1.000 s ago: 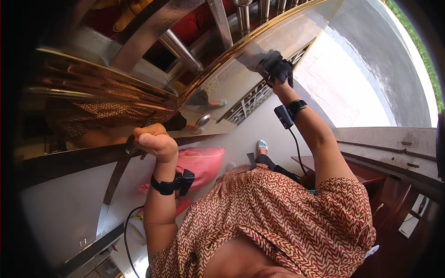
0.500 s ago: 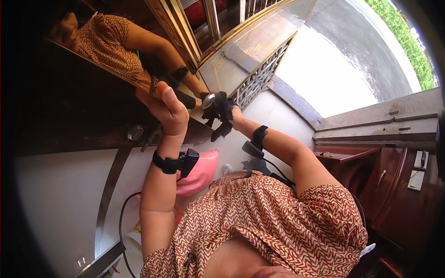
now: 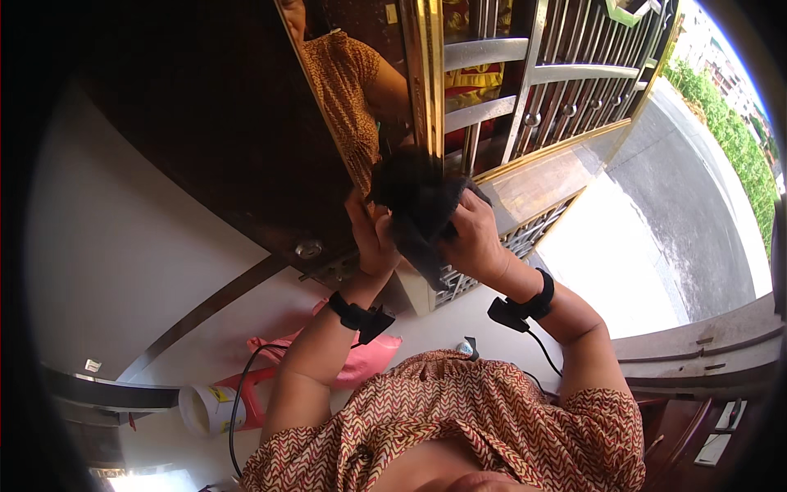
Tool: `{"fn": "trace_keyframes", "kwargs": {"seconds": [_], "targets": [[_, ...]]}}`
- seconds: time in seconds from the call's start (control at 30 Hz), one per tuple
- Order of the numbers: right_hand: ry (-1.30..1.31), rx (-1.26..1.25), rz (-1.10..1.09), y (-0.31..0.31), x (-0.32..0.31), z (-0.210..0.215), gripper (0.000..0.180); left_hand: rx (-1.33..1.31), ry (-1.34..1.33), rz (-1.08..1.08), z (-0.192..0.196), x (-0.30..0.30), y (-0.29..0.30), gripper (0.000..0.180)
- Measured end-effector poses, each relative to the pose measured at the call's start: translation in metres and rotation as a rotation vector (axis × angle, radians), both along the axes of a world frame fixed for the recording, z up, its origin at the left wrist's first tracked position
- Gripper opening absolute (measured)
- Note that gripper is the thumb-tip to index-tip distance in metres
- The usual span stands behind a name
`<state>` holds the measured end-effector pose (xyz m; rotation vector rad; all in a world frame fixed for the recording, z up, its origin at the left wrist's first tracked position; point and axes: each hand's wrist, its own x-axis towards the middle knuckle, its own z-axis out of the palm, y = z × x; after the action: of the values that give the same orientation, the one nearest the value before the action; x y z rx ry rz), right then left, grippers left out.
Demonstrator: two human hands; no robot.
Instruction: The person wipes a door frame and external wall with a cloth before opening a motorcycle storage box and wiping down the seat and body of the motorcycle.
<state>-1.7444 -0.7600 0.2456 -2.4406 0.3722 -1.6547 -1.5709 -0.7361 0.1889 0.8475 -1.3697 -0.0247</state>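
Note:
My right hand [image 3: 479, 239] is closed on a bunched black cloth [image 3: 422, 209], pressed against the edge of a dark, glossy door [image 3: 246, 164]. The cloth also covers the foot of the gold trim strip [image 3: 428, 82] in this view. Beside the cloth, my left hand [image 3: 375, 238] grips the door's edge, with its fingers on the glossy face and its thumb toward the cloth. My blouse and arm are mirrored in the door. A round metal lock [image 3: 308, 248] sits on the door, left of my left hand.
A metal barred gate [image 3: 566, 82] stands beyond the trim, and a low lattice [image 3: 545, 221] lies right of my hands. Below left are a pink bag [image 3: 373, 361] and a white bucket [image 3: 206, 410]. Outside is a grey road [image 3: 680, 197]; dark red furniture [image 3: 672, 439] stands lower right.
The black cloth in my right hand has moved from beside a silver knob up to the door's edge and trim. My left hand has come closer to it. My view has shifted.

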Motion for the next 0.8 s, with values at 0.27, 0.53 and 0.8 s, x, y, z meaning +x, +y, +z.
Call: {"fn": "trace_keyframes", "kwargs": {"seconds": [0.27,0.53,0.8], "targets": [[-0.221,-0.676,-0.316,0.085,0.019,0.268,0.038,0.061,-0.149,0.149,0.044,0.011,0.075,0.038],[-0.316,-0.88,-0.568,0.14,-0.008,0.407,0.046,0.335,-0.021,-0.339,0.088,-0.013,0.156,0.058],[0.119,-1.068,-0.114,0.142,-0.01,0.209,0.029,0.288,0.216,-0.389,0.103,0.01,0.15,0.045]]}}
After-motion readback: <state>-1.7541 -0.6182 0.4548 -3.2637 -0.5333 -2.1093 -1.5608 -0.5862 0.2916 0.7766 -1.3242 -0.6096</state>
